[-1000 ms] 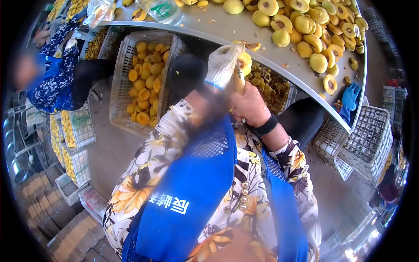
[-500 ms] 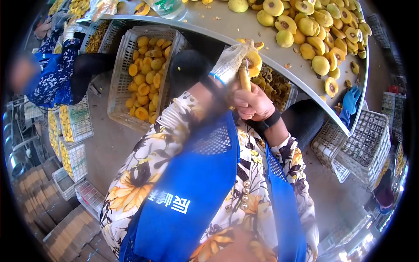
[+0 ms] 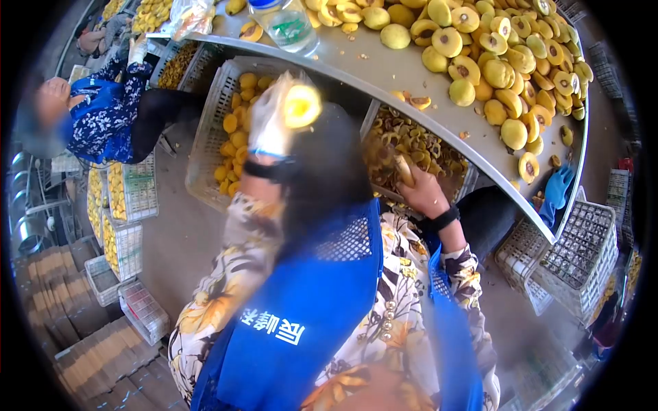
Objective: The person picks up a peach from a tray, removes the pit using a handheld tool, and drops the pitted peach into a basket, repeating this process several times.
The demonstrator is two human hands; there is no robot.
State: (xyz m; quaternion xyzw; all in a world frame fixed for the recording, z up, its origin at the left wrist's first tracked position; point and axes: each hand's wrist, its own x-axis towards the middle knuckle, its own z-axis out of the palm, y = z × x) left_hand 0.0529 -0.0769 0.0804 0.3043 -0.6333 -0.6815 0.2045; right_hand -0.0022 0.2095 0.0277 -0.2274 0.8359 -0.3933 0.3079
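My left hand point(image 3: 272, 116), in a pale glove, holds a yellow fruit half point(image 3: 301, 106) over the crate of fruit halves point(image 3: 194, 164). A tool with a light wooden handle point(image 3: 404, 171) is gripped in my bare right hand point(image 3: 425, 193), above a box of dark fruit scraps point(image 3: 411, 140). The tool's tip cannot be made out. Many cut fruit halves point(image 3: 507, 72) are heaped on the metal table point(image 3: 384, 72), most with the brown centre showing.
A jar of clear liquid point(image 3: 291, 31) and a plastic bag point(image 3: 190, 17) stand on the table. Blue gloves point(image 3: 556, 188) hang at its right corner, above empty crates point(image 3: 576, 243). Another person point(image 3: 103, 120) sits at the left near stacked crates point(image 3: 130, 192).
My left hand has moved left with the fruit half, away from the tool. My right hand has moved slightly right and down, still holding the tool. The view has shifted a little.
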